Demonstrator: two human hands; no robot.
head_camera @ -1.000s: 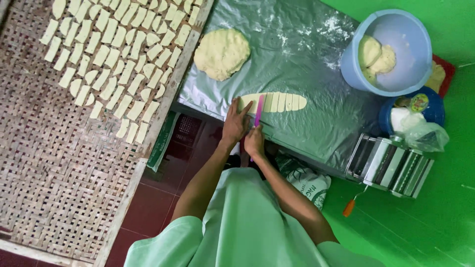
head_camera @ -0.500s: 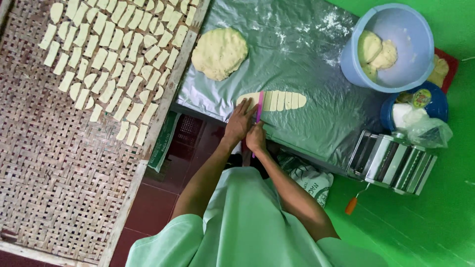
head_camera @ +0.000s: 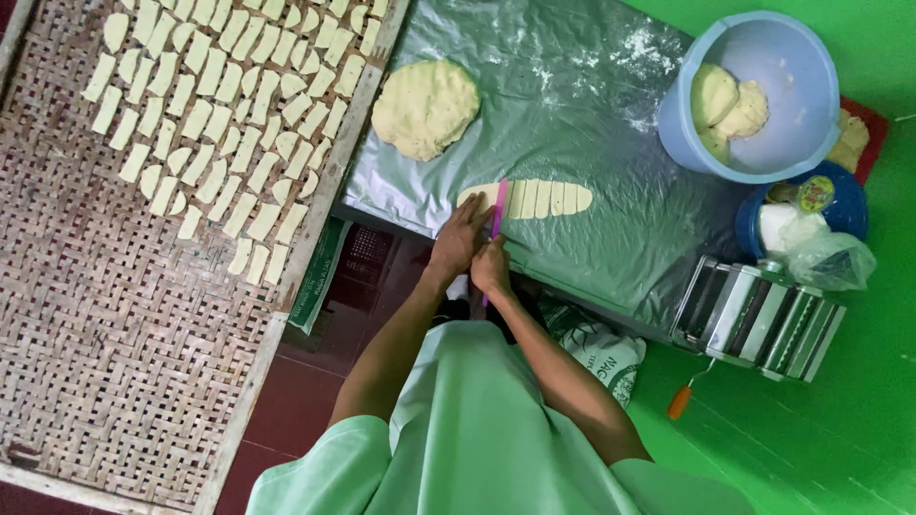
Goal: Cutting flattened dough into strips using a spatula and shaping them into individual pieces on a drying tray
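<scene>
Under the hands a glossy, crinkled plastic sheet (head_camera: 582, 105) carries soft matt dough strips (head_camera: 539, 198), left of the grip lies a rough woven bamboo tray (head_camera: 114, 315), and right stands a shiny metal roller machine (head_camera: 759, 319).

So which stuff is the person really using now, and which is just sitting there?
In use:
- left hand pressing the dough strip
- right hand with the pink cutter
- plastic sheet

Just sitting:
- round dough
- blue bucket of dough lumps
- pasta roller
- woven tray of cut pieces
</scene>
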